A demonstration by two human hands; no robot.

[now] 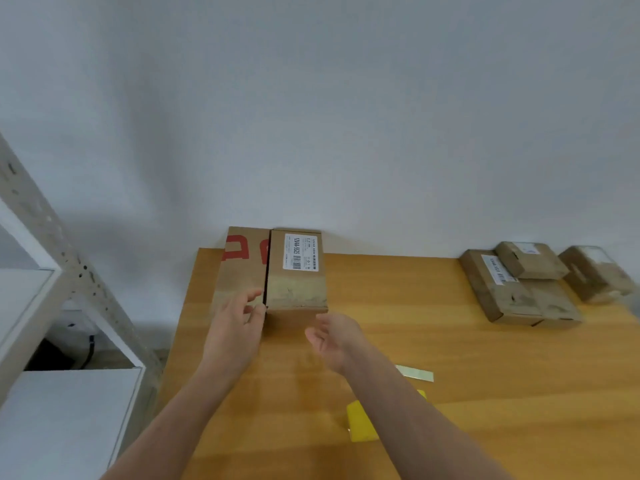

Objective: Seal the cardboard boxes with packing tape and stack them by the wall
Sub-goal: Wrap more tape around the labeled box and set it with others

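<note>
I log both forearms extended over the wooden bench (pixel 467 348), left hand (pixel 239 325) and right hand (pixel 334 339) released, fingers loosely spread, gripping nothing, just before the white-labelled brown cardboard box (pixel 297 289).

The light is soft and even, moderately bright, with no hard shadows. A faint grey shadow spreads on the wall (pixel 346 98) left of the tall box (pixel 297 292), so the light falls from the right (or nearly so). The wall darkens toward the upper corners. The wooden surface (pixel 485 393) carries a pale, dull sheen across its middle, not true glare. The whole picture is slightly soft; the small print on the label (pixel 300 252) is smeared. Wide-angle distortion tilts the shelf post (pixel 52 237) and stretches the small boxes (pixel 519 292) at the right edge.
</note>
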